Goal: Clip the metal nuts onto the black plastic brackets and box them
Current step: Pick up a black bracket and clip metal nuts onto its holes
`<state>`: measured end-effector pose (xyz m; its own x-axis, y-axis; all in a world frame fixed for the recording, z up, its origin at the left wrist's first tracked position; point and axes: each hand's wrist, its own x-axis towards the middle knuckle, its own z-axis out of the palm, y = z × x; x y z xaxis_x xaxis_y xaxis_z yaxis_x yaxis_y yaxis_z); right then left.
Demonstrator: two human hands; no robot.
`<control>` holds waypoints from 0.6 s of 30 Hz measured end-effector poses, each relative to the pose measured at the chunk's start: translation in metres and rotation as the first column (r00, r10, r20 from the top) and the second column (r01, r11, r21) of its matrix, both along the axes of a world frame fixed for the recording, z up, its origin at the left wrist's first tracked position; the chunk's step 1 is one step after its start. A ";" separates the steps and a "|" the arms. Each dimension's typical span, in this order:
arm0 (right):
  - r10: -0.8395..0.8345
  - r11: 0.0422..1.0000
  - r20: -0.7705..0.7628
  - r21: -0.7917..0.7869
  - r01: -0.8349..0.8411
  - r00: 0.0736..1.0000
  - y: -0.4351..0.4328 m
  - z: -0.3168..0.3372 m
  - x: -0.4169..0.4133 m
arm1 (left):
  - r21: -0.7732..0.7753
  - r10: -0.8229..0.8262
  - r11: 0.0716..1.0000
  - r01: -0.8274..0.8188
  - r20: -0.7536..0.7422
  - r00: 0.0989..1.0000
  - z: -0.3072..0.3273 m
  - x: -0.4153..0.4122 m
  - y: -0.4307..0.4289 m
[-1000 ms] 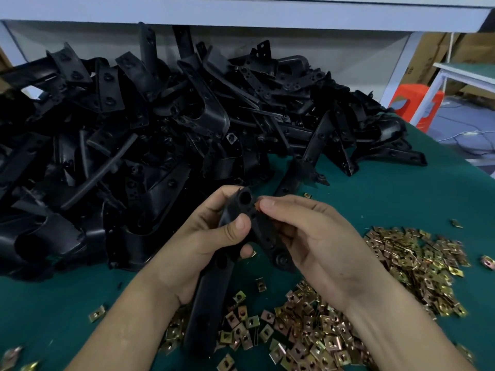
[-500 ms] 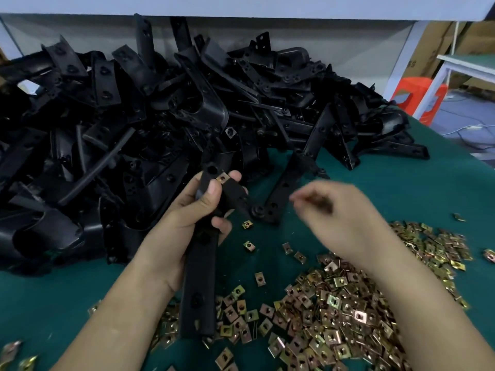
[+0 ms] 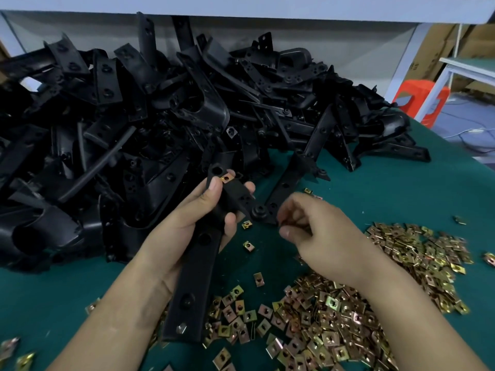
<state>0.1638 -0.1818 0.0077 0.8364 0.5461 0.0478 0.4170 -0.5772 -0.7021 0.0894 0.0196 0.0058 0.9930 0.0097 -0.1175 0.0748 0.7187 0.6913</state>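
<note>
Bracket (image 3: pixel 197 277): one long black piece is up off the table (image 3: pixel 388 183), in front of the big heap (image 3: pixel 160 116) of the same parts and just above the near spread of nuts (image 3: pixel 334 317).

Head view. The left hand (image 3: pixel 198 226) wraps the bracket near its upper end, fingers curled behind and thumb pressed on the front. The long strip runs down towards the person. That grip probably steadies the part and turns its mounting holes outward, where the other hand can reach them.

One clipped nut (image 3: pixel 227 178) sits on the top edge, just above the thumb. A second nut (image 3: pixel 181 328) shows near the bottom end. By my reading, two places are done and the short side arm (image 3: pixel 259 211) is next. It juts to the right and looks bare.

The right hand (image 3: pixel 321 236) hovers just beside the tip of that arm, fingers curled in towards the thumb. It is blurred, so I cannot tell whether a nut is pinched there or the fingers are closed on nothing.

The nuts lie loose on the right side, right under the working hand, which makes for a short reach. The heap sits to the left and behind.

No box is in sight, so boxing looks some way off. A red stool (image 3: pixel 417 95) stands beyond the table's far corner.
</note>
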 end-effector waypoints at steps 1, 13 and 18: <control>-0.009 0.995 -0.020 0.098 0.011 1.000 0.002 0.003 0.000 | -0.005 -0.007 1.000 0.007 -0.018 1.000 0.001 -0.001 0.000; 0.168 0.741 -0.467 0.641 0.201 0.868 0.011 0.020 -0.011 | 0.148 -0.105 0.984 0.096 0.057 0.993 -0.005 0.000 -0.003; 0.179 0.829 -0.443 0.549 0.108 0.878 0.011 0.023 -0.014 | 0.170 -0.120 0.980 0.104 0.090 0.989 -0.008 0.001 -0.001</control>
<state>0.1502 -0.1710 0.0309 0.8162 0.5767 -0.0368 -0.0229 -0.0313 -0.9992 0.0905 0.0186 -0.0021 0.9955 -0.0912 -0.0242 0.0733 0.5856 0.8073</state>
